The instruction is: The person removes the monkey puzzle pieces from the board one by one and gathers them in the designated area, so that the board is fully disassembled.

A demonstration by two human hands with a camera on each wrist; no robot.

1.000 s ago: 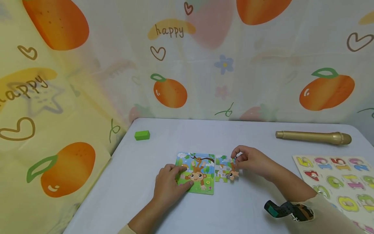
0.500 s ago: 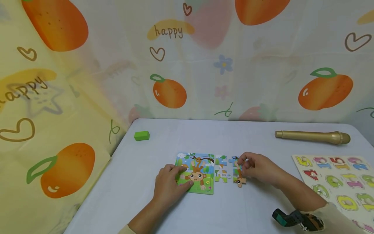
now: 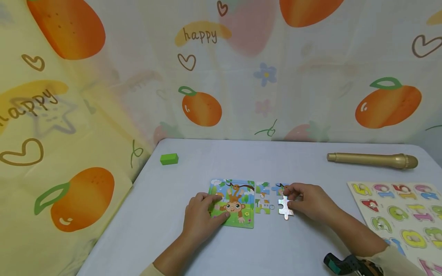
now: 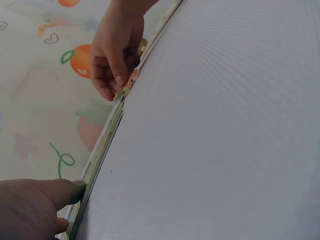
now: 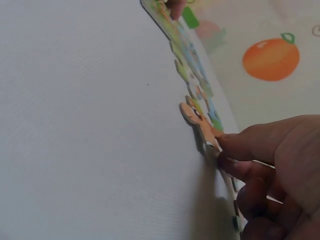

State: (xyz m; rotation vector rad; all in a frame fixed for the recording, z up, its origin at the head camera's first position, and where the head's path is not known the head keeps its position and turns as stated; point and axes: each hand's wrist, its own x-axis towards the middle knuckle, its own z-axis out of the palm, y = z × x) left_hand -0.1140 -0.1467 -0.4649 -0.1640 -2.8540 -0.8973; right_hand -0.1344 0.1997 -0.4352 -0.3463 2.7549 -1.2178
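My left hand rests on the left side of a square puzzle board with a monkey picture, its thumb and index finger laid on the face. In the left wrist view the thumb presses at the board's edge. My right hand pinches a jigsaw piece between thumb and fingertips; glare whitens it in the head view. The right wrist view shows part of the monkey's face on this piece. Another piece lies just behind it, partly covered by the fingers. Joined pieces lie beside the board.
A green block stands at the back left of the white table. A gold toy microphone lies at the back right. Below it is a number puzzle board, close to my right forearm. A printed cloth hangs behind.
My right hand has drawn the monkey pieces rightward, away from the joined ones beside the board. The face piece now stands apart from the piece behind it. My left hand stays put.
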